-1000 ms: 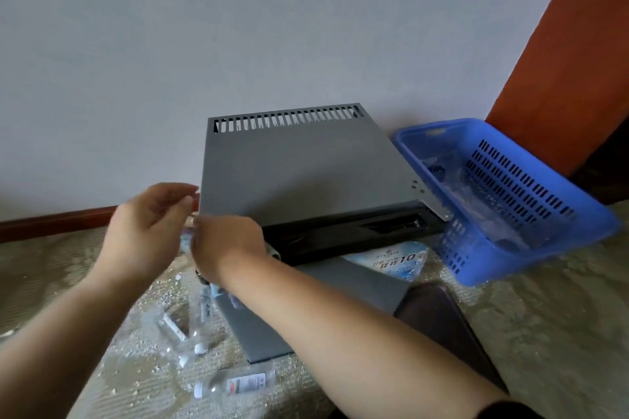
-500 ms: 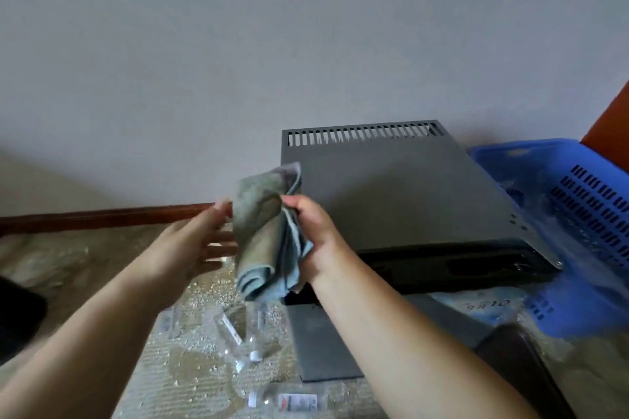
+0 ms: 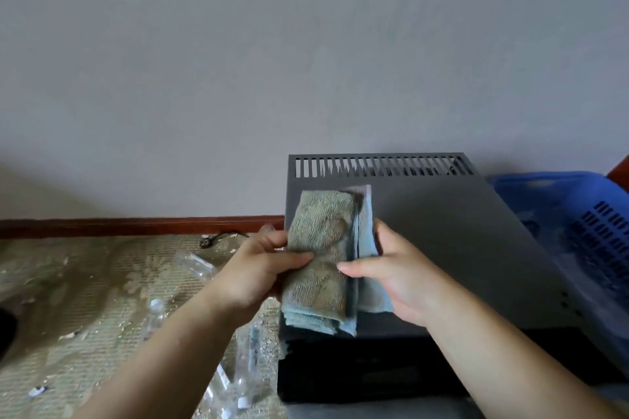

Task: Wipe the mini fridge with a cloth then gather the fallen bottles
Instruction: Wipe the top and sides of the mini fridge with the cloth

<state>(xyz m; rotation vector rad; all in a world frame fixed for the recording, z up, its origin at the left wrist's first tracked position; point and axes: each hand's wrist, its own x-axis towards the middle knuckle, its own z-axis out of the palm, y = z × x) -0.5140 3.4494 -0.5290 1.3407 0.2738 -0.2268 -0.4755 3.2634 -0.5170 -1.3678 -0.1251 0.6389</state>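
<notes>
Both hands grip the folded cloth in front of the chest. The left hand pinches its left edge, thumb across the front face and fingers tucked behind. The right hand takes the right edge the same way, thumb on the front and fingers curled round the back. Neither hand has anything else in it.

The cloth is a narrow folded pad, stained on its facing side, with its long axis running from 12 to 6 o'clock. It hangs over the left front part of the mini fridge. Whether its lower end touches the grey top cannot be told.

The bare grey top spreads away from the hands toward 1 to 3 o'clock, up to the vent slots at 12 o'clock. The right hand is nearer that bare panel, so it looks the likelier one to lay the pad flat and sweep it.

The bottles lie on the floor at 7 to 9 o'clock from the hands, nearer the left hand, not yet gathered. A blue basket stands just beside the fridge at 3 o'clock.
</notes>
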